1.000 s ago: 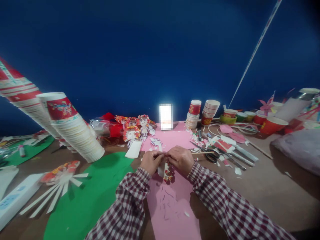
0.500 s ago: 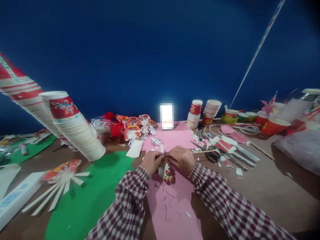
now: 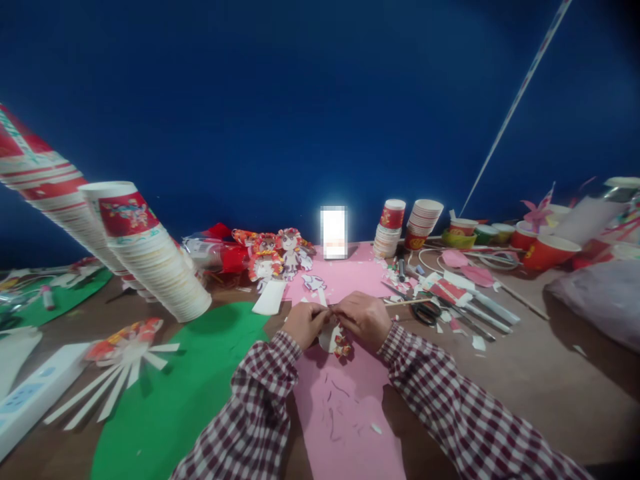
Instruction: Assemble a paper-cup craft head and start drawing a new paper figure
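Over the pink sheet (image 3: 345,413), my left hand (image 3: 306,325) and my right hand (image 3: 364,320) meet, thumbs and fingers pinched close together. Both are closed on a small paper cutout (image 3: 341,347), white on one side with red and yellow figures. Its lower part hangs below my fingers; its upper part is hidden by them. Just beyond my hands lies a white outlined cutout (image 3: 314,283). Painted paper figures (image 3: 290,250) in red and white stand behind it to the left.
Tall leaning stacks of paper cups (image 3: 160,267) stand at left, beside a green sheet (image 3: 200,373) and a power strip (image 3: 40,393). Scissors (image 3: 426,312), paper scraps and more cups (image 3: 550,250) are to the right. A bright blurred screen (image 3: 334,233) stands at the back.
The cutout's lower end has swung slightly up and to the right beneath my fingers. Both hands stay nearly in place.
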Available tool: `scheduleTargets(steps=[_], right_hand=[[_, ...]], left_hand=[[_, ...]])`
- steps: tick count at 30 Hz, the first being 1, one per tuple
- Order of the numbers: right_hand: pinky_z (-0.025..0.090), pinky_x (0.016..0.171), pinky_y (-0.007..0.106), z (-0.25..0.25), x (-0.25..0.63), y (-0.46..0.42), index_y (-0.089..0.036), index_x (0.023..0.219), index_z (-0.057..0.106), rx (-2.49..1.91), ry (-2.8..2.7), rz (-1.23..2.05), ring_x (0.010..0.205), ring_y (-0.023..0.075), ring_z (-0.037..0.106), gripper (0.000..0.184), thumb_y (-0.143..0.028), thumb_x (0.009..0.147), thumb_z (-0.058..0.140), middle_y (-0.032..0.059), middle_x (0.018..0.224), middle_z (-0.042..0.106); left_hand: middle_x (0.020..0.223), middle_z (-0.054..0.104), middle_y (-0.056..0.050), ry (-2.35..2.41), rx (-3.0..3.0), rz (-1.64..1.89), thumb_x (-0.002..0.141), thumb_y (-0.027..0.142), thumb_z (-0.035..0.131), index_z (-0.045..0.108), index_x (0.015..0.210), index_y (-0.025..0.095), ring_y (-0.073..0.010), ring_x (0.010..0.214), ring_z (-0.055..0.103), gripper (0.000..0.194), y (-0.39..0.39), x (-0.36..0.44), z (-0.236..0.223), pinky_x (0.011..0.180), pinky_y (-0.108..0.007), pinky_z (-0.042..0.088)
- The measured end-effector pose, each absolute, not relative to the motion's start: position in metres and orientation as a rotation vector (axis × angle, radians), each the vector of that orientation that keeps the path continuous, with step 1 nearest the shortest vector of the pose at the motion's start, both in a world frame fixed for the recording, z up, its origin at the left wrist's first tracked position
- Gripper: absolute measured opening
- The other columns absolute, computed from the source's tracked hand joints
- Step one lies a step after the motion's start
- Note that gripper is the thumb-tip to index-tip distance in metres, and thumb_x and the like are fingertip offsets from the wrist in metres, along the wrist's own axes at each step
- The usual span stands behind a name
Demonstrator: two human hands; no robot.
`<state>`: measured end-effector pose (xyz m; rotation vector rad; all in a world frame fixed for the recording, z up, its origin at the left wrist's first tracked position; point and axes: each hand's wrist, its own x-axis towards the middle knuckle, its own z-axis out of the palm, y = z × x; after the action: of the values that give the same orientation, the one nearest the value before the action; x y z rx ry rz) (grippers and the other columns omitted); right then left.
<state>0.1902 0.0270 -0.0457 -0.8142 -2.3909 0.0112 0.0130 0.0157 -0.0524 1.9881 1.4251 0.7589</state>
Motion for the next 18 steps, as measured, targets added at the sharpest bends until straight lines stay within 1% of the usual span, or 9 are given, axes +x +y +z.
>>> scheduleTargets(steps=[3, 5, 8, 11, 18], right_hand=[[0.037, 0.070, 0.026, -0.0475, 0.1902, 0.0276, -0.017, 0.084, 0.061, -0.814, -2.384, 0.031, 0.074, 0.0141, 0.051, 0.016, -0.026, 0.085, 0.047, 0.0041, 0.078, 0.061], [0.037, 0.071, 0.026, -0.0488, 0.1901, 0.0279, -0.017, 0.085, 0.061, -0.817, -2.375, 0.050, 0.076, 0.0144, 0.051, 0.017, -0.027, 0.085, 0.046, 0.0044, 0.080, 0.061], [0.037, 0.072, 0.026, -0.0502, 0.1897, 0.0280, -0.018, 0.085, 0.061, -0.820, -2.358, 0.074, 0.076, 0.0142, 0.052, 0.017, -0.028, 0.085, 0.047, 0.0041, 0.081, 0.062], [0.038, 0.071, 0.025, -0.0507, 0.1893, 0.0278, -0.018, 0.085, 0.061, -0.822, -2.345, 0.090, 0.076, 0.0136, 0.053, 0.014, -0.025, 0.084, 0.049, 0.0036, 0.080, 0.062], [0.038, 0.067, 0.023, -0.0489, 0.1896, 0.0267, -0.020, 0.089, 0.062, -0.894, -2.323, 0.113, 0.074, 0.0127, 0.055, 0.015, -0.027, 0.083, 0.051, 0.0029, 0.081, 0.064]], left_hand=[[0.054, 0.058, -0.001, 1.393, 1.982, 0.762, 0.079, 0.035, 0.039, 0.063, 0.065, 0.013, -0.0105, 0.051, 0.049, 0.035, 0.0150, 0.0127, -0.0521, 0.048, -0.019, 0.035], [0.057, 0.060, -0.002, 1.386, 1.970, 0.773, 0.079, 0.034, 0.039, 0.064, 0.069, 0.014, -0.0107, 0.052, 0.050, 0.034, 0.0146, 0.0129, -0.0517, 0.049, -0.020, 0.036], [0.062, 0.063, -0.003, 1.402, 1.941, 0.792, 0.077, 0.032, 0.041, 0.066, 0.076, 0.013, -0.0111, 0.054, 0.052, 0.032, 0.0142, 0.0140, -0.0515, 0.051, -0.020, 0.038], [0.063, 0.064, -0.003, 1.420, 1.914, 0.803, 0.076, 0.031, 0.044, 0.067, 0.080, 0.013, -0.0115, 0.055, 0.053, 0.030, 0.0140, 0.0152, -0.0515, 0.053, -0.021, 0.039], [0.074, 0.068, -0.006, 1.444, 1.843, 0.859, 0.072, 0.028, 0.050, 0.067, 0.082, 0.012, -0.0151, 0.067, 0.059, 0.026, 0.0141, 0.0164, -0.0523, 0.059, -0.023, 0.043]])
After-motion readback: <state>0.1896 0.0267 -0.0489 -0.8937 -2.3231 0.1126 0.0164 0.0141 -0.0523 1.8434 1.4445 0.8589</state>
